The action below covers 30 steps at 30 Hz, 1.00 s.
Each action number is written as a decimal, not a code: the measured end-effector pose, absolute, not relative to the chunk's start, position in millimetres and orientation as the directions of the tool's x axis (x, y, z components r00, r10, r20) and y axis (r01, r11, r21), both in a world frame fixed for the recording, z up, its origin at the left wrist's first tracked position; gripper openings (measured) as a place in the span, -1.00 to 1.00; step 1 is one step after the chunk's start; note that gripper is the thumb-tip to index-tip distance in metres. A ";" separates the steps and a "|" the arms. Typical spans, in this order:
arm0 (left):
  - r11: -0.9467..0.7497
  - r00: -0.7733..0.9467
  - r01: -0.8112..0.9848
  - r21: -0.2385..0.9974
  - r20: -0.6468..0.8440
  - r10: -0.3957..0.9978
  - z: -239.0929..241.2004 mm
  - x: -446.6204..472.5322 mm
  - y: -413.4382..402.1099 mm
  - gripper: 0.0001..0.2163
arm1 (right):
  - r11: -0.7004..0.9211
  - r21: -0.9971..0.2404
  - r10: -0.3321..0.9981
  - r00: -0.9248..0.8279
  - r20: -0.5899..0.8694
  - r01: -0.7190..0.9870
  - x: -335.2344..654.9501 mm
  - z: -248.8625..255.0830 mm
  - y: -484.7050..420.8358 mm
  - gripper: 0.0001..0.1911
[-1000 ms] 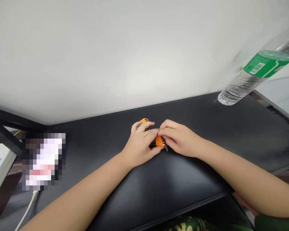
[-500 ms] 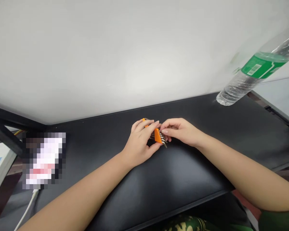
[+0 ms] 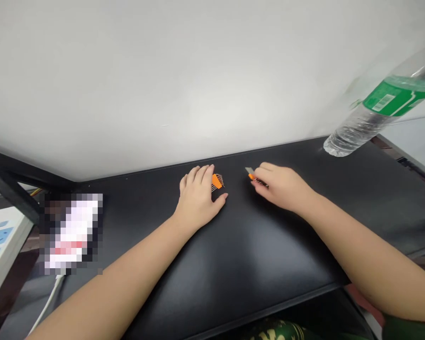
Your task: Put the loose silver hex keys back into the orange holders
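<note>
My left hand (image 3: 195, 194) lies over a hex key set (image 3: 217, 181), its fingers stretched out and its thumb apart. The set has an orange holder with several metal keys, their bent ends showing to the right of my fingers. The rest of it is hidden under the hand. To the right, my right hand (image 3: 274, 183) is closed around a small tool (image 3: 250, 172) with an orange part and a flat grey tip pointing up and left. Most of this tool is inside my fingers, so its kind is unclear.
Both hands are over a black tabletop (image 3: 212, 255) against a white wall. A clear water bottle (image 3: 354, 127) with a green label stands at the back right. On the left are a pixelated device (image 3: 72, 231) with a white cable (image 3: 49, 300) and a power strip (image 3: 2, 241).
My hands have moved apart. The hex key set, gripped between them before, now lies farther left under my left hand. My right hand has moved right and now holds the orange and grey tool.
</note>
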State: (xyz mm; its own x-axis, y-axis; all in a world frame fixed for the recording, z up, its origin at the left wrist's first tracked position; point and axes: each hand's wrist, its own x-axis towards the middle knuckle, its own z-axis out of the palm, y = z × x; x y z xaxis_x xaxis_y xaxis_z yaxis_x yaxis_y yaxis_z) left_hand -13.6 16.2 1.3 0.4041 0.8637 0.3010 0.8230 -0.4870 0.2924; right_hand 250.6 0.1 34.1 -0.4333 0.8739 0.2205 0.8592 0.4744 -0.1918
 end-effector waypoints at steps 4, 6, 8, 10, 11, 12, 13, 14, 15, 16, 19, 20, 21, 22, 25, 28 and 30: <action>-0.435 0.387 0.857 0.277 0.215 0.897 -2.8 -18.1 25.5 -0.44 | 0.333 0.013 0.942 -0.334 0.038 0.943 269.3 32.0 13.8 -0.85; -0.425 0.385 0.868 0.256 0.193 0.903 -2.1 -18.1 25.9 -0.54 | 0.285 0.015 0.958 -0.284 -0.032 0.959 274.3 29.8 18.5 -0.83; -0.421 0.387 0.873 0.245 0.175 0.905 -0.6 -17.3 25.0 -0.63 | 0.239 -0.005 0.969 -0.239 -0.057 0.971 276.8 29.5 20.7 -0.81; -0.410 0.378 0.873 0.264 0.164 0.911 0.5 -16.1 24.2 -0.66 | 0.210 -0.017 0.977 -0.210 -0.036 0.978 277.0 30.9 20.5 -0.77; -0.403 0.372 0.870 0.285 0.159 0.915 0.8 -15.5 24.1 -0.66 | 0.203 -0.017 0.979 -0.203 -0.004 0.979 276.2 31.9 19.7 -0.76; -0.394 0.364 0.865 0.310 0.154 0.919 0.9 -14.8 24.1 -0.66 | 0.204 -0.021 0.978 -0.203 0.040 0.979 274.5 32.5 18.5 -0.75; -0.386 0.356 0.859 0.338 0.150 0.922 0.8 -14.2 24.3 -0.65 | 0.214 -0.033 0.974 -0.210 0.088 0.976 272.0 32.7 17.0 -0.74; -0.377 0.347 0.851 0.365 0.148 0.926 0.5 -13.7 24.5 -0.63 | 0.235 -0.059 0.966 -0.226 0.128 0.970 268.7 32.3 15.3 -0.74; -0.372 0.342 0.843 0.389 0.147 0.928 0.0 -13.2 24.7 -0.61 | 0.266 -0.096 0.955 -0.249 0.158 0.959 264.5 31.1 13.5 -0.74; -0.373 0.340 0.832 0.412 0.152 0.928 -0.6 -12.9 24.8 -0.60 | 0.303 -0.141 0.945 -0.277 0.174 0.943 259.5 29.2 11.7 -0.73; -0.427 0.379 0.770 0.474 0.197 0.904 -3.6 -12.4 24.2 -0.56 | 0.404 -0.281 0.913 -0.368 0.174 0.870 241.5 21.3 7.1 -0.72; -0.459 0.405 0.742 0.488 0.219 0.888 -4.7 -12.2 23.6 -0.56 | 0.427 -0.328 0.904 -0.389 0.176 0.843 235.3 18.4 6.2 -0.71; -0.496 0.435 0.713 0.496 0.242 0.867 -5.7 -11.9 22.7 -0.55 | 0.440 -0.384 0.898 -0.400 0.184 0.811 229.5 15.5 5.9 -0.70; -0.535 0.470 0.684 0.496 0.261 0.843 -6.5 -11.4 21.6 -0.55 | 0.447 -0.451 0.894 -0.406 0.190 0.772 224.1 12.9 6.0 -0.70; -0.633 0.566 0.619 0.465 0.295 0.770 -7.1 -9.1 16.9 -0.55 | 0.393 -0.683 0.904 -0.394 0.164 0.616 212.9 5.7 7.9 -0.78; -0.676 0.607 0.598 0.431 0.308 0.733 -5.5 -6.7 12.8 -0.55 | 0.261 -0.837 0.931 -0.353 0.088 0.480 209.4 0.5 10.4 -0.86; -0.685 0.612 0.594 0.422 0.315 0.725 -4.5 -5.7 11.7 -0.56 | 0.208 -0.872 0.942 -0.332 0.056 0.443 209.5 -0.6 11.4 -0.84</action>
